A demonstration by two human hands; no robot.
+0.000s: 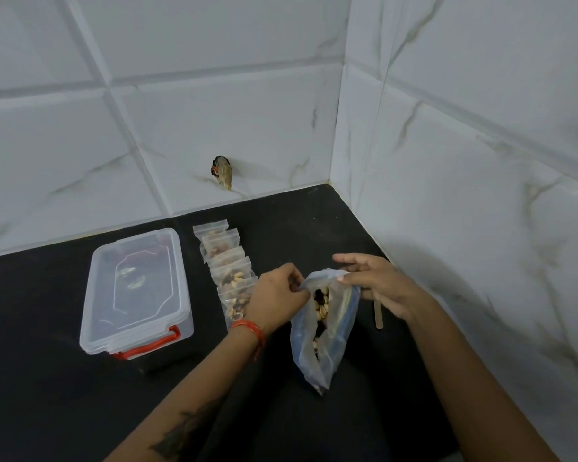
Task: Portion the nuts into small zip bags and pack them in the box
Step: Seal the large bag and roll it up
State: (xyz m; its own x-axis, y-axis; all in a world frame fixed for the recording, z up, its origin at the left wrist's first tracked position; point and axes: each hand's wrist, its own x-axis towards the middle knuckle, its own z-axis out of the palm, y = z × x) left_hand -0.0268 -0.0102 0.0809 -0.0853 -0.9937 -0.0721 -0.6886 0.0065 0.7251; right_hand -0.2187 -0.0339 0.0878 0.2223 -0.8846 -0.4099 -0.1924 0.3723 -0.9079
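Observation:
A large clear zip bag with mixed nuts inside lies on the black counter, its mouth held open. My left hand pinches the left edge of the mouth. My right hand pinches the right edge. A row of several small zip bags filled with nuts lies overlapping just left of my left hand. A clear plastic box with its lid on and a red latch stands at the left.
A flat wooden stick lies on the black counter under my right wrist. White tiled walls close in the corner at back and right. A dark hole with wires shows in the back wall.

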